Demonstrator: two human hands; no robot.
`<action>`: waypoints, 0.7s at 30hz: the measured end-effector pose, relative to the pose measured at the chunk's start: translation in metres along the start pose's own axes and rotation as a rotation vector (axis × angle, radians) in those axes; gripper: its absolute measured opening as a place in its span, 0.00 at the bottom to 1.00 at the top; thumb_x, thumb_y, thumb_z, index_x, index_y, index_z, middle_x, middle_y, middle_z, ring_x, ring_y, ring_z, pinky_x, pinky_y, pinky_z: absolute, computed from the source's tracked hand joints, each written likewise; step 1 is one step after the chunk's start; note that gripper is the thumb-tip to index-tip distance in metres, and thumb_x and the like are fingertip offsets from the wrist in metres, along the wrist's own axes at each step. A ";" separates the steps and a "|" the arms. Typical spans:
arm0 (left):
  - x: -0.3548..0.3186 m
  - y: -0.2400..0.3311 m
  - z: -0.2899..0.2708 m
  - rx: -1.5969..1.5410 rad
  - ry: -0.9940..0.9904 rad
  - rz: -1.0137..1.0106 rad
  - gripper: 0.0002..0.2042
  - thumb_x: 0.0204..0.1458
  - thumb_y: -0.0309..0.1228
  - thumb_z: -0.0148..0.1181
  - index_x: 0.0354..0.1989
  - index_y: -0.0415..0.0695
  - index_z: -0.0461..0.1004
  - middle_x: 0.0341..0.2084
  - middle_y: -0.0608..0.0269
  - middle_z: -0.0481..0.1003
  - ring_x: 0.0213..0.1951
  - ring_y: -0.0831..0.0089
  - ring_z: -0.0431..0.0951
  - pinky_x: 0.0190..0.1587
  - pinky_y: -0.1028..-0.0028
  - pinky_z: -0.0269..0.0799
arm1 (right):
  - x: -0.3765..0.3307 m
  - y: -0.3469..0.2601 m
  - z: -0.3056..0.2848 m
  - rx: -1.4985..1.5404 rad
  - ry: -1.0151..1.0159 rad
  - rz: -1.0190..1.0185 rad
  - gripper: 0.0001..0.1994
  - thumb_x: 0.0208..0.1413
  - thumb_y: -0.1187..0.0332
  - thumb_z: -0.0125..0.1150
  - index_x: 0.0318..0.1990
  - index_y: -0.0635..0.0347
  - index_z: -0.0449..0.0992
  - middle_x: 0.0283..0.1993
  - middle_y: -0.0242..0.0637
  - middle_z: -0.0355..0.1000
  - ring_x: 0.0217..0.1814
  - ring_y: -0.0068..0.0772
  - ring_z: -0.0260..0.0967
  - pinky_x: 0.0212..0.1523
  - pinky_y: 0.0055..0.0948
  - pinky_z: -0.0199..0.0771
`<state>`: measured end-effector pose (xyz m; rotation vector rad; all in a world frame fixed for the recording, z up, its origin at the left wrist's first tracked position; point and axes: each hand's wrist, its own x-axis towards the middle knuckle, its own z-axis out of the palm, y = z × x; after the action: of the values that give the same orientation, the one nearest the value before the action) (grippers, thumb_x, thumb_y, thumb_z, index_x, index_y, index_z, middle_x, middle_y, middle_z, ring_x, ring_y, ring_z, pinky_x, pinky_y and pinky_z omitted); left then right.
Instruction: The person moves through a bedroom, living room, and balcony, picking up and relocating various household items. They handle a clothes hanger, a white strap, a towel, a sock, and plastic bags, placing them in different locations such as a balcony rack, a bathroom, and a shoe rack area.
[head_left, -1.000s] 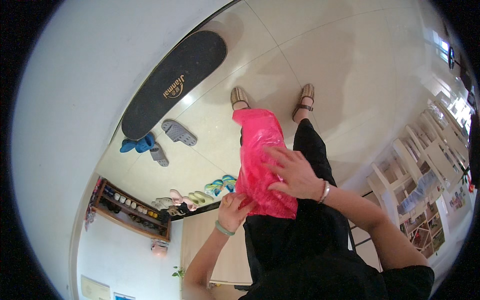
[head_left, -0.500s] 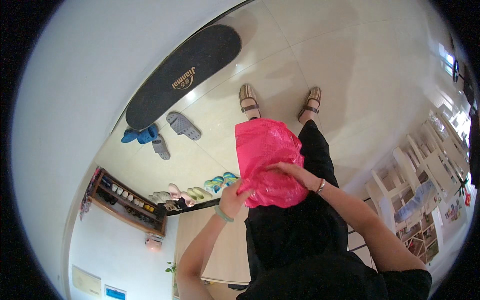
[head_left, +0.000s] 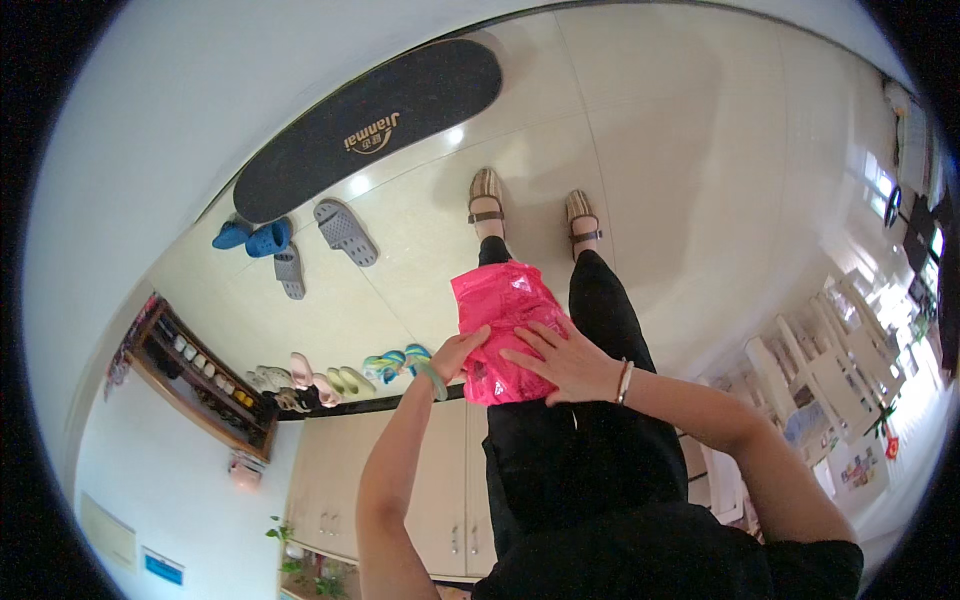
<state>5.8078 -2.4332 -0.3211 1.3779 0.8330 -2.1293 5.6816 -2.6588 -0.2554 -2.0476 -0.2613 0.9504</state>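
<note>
A bright pink plastic bag (head_left: 508, 287), crinkled and shiny, is in front of my body above my legs. Its left edge is in the grip of my left hand (head_left: 456, 356), which wears a pale green bangle. My right hand (head_left: 572, 364) lies on the bag's right side with its fingers spread flat across the plastic. The bag looks bunched and flattened between the two hands; what is in it, if anything, cannot be seen.
A black skateboard (head_left: 370, 125) lies along the wall. Grey slippers (head_left: 346, 232) and blue clogs (head_left: 268, 238) are beside it. More shoes line a pale cabinet (head_left: 410, 470), near a wooden shoe rack (head_left: 205, 375). White chairs (head_left: 825, 360) stand at right.
The pink bag has become smaller and flatter and moved slightly down. My right hand's fingers have spread out over it. My feet and view have shifted a little.
</note>
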 end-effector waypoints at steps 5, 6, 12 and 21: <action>0.005 -0.063 0.005 -0.485 0.497 0.724 0.22 0.64 0.45 0.46 0.63 0.49 0.61 0.51 0.58 0.73 0.50 0.68 0.74 0.49 0.69 0.71 | 0.004 0.032 0.000 0.451 0.061 0.404 0.42 0.49 0.54 0.66 0.69 0.56 0.51 0.57 0.54 0.68 0.59 0.52 0.67 0.60 0.41 0.65; 0.007 -0.070 0.007 -0.488 0.557 0.732 0.23 0.65 0.45 0.45 0.65 0.49 0.59 0.55 0.57 0.70 0.55 0.66 0.72 0.53 0.67 0.69 | 0.003 0.041 -0.009 0.524 0.059 0.540 0.39 0.51 0.56 0.65 0.68 0.59 0.53 0.56 0.56 0.69 0.57 0.54 0.68 0.57 0.41 0.68; 0.004 0.008 0.090 -0.564 -0.048 0.977 0.33 0.65 0.48 0.43 0.73 0.48 0.40 0.70 0.60 0.49 0.69 0.68 0.51 0.68 0.66 0.49 | -0.007 0.063 -0.059 0.907 0.694 0.344 0.28 0.61 0.63 0.58 0.65 0.65 0.59 0.55 0.44 0.72 0.55 0.28 0.70 0.55 0.31 0.69; 0.005 0.057 0.097 -1.251 -0.473 0.942 0.37 0.58 0.39 0.59 0.72 0.54 0.43 0.64 0.61 0.58 0.63 0.65 0.61 0.61 0.62 0.65 | 0.011 0.044 -0.036 1.788 0.499 0.250 0.23 0.65 0.60 0.52 0.62 0.63 0.63 0.62 0.38 0.66 0.60 0.30 0.66 0.60 0.32 0.68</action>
<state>5.7827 -2.5423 -0.3089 0.3743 0.8060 -0.7818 5.7076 -2.7029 -0.2822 -0.5318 0.8564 0.3675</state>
